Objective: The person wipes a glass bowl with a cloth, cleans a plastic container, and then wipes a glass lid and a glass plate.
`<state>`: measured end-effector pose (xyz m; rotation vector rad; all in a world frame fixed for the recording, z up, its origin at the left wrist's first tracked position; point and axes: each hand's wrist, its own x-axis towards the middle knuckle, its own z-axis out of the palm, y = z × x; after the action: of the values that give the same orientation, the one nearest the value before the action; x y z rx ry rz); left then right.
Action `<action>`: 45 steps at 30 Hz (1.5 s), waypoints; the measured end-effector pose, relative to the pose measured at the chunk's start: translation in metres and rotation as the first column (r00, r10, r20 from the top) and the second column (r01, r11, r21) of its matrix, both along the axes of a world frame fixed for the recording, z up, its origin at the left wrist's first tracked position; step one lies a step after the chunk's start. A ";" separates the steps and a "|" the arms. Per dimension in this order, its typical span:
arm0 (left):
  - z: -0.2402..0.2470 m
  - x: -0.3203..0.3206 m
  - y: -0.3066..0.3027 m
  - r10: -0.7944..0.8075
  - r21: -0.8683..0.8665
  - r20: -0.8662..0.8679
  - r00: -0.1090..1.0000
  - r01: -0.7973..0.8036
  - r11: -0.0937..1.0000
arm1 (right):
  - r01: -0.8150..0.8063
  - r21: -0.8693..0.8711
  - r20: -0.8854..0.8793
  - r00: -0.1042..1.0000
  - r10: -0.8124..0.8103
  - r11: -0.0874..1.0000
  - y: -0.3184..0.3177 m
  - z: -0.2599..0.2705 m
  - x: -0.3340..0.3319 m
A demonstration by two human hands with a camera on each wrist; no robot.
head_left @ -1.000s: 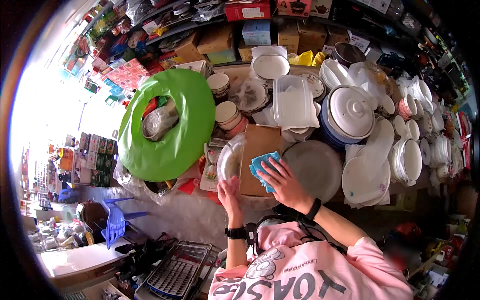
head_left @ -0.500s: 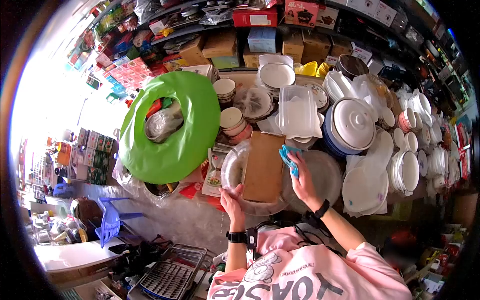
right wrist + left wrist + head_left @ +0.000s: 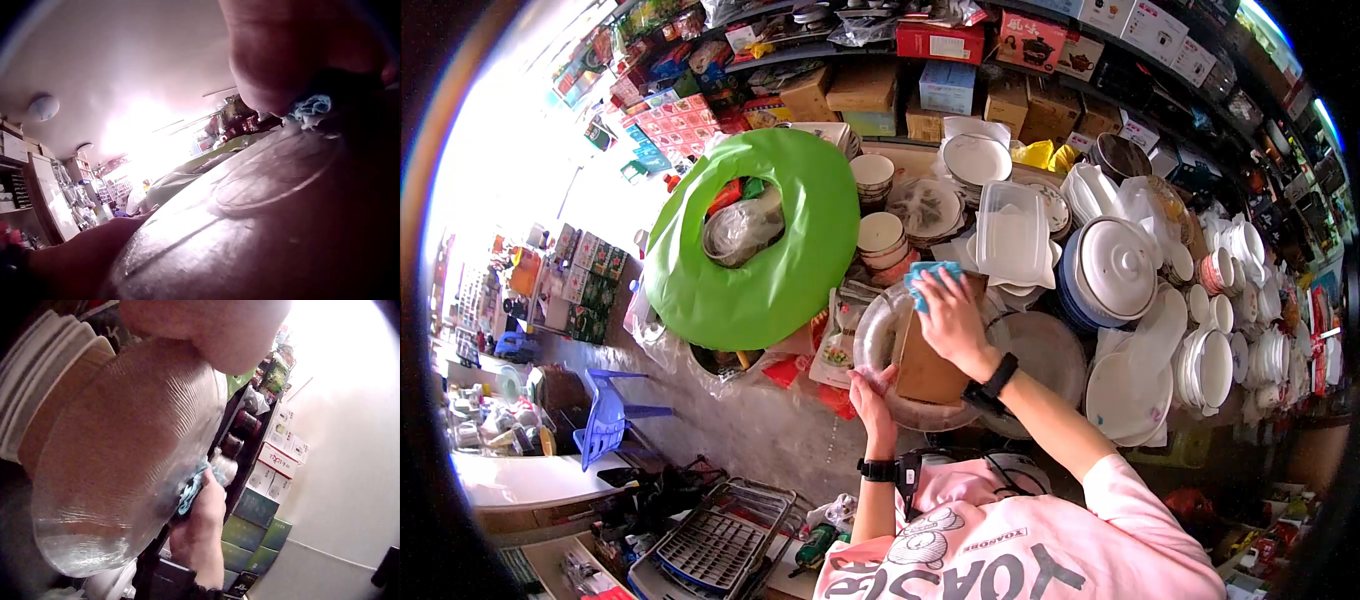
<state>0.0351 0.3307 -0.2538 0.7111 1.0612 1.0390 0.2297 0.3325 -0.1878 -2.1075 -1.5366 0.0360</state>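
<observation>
A clear, ribbed round plate (image 3: pixel 870 335) is held over a brown cardboard box (image 3: pixel 925 378), which shows through it. My left hand (image 3: pixel 876 410) grips the plate's near left rim; in the left wrist view part of that hand (image 3: pixel 209 325) fills the top. Bunched under the fingers of my right hand (image 3: pixel 952 328) is a light blue cloth (image 3: pixel 940 267), on the plate's far edge. The left wrist view shows the crumpled cloth (image 3: pixel 191 492) at the plate's rim. Seen from the right wrist, the cloth (image 3: pixel 312 111) is partly hidden under the hand.
A grey round plate (image 3: pixel 1045 365) lies right of the box. Beyond stand a clear plastic container (image 3: pixel 1012 225), a lidded white pot (image 3: pixel 1118 258) and stacked bowls (image 3: pixel 882 235). A big green plastic ring (image 3: pixel 820 240) covers a container at left. White dishes (image 3: pixel 1130 390) crowd the right.
My right hand with the cloth has moved from the plate's right side to its far edge, leftward and away from me. The left hand keeps its grip on the near left rim.
</observation>
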 end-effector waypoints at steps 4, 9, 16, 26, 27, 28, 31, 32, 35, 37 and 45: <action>-0.009 -0.007 0.003 -0.061 -0.038 0.116 0.991 0.066 0.997 | -0.154 -0.064 -0.002 0.988 0.154 0.986 0.019 0.014 -0.034; -0.015 -0.008 0.004 0.023 -0.142 0.220 0.975 0.008 0.990 | -0.351 -0.108 0.023 0.935 0.355 0.930 0.023 0.007 -0.084; -0.016 -0.018 -0.003 0.029 -0.142 0.568 0.823 0.063 0.988 | -0.442 -0.046 0.044 0.895 0.443 0.896 -0.024 0.003 -0.118; 0.001 -0.014 0.008 -0.167 -0.001 0.112 0.979 0.169 0.986 | -0.453 -0.105 0.108 0.880 0.463 0.885 -0.117 0.009 -0.096; 0.002 -0.012 0.007 -0.176 -0.002 0.113 0.978 0.177 0.984 | -0.441 -0.130 0.082 0.888 0.453 0.888 -0.127 0.007 -0.092; 0.003 -0.011 0.008 -0.168 0.002 0.057 0.984 0.168 0.986 | -0.433 -0.130 0.083 0.891 0.445 0.892 -0.134 0.007 -0.086; 0.013 -0.005 0.006 -0.145 0.008 0.020 0.989 0.144 0.989 | -0.392 -0.131 0.069 0.913 0.402 0.911 -0.153 0.009 -0.066; 0.016 -0.002 0.005 -0.120 0.008 0.037 0.992 0.120 0.993 | -0.385 -0.132 0.070 0.916 0.396 0.914 -0.157 0.010 -0.059; 0.016 -0.004 0.006 -0.123 -0.015 0.063 0.990 0.124 0.992 | -0.253 -0.139 0.056 0.963 0.263 0.957 -0.167 0.009 -0.038; 0.017 -0.003 0.006 -0.127 -0.010 0.056 0.990 0.128 0.992 | -0.169 -0.125 0.038 0.984 0.175 0.978 -0.169 0.003 -0.024; 0.006 -0.006 0.010 -0.150 0.072 0.021 0.988 0.148 0.986 | -0.041 -0.025 0.041 0.998 0.042 0.999 -0.128 0.006 0.020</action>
<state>0.0293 0.3404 -0.2482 0.8190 0.9381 0.9573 0.2501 0.2045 -0.1821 -2.1073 -1.6120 0.0262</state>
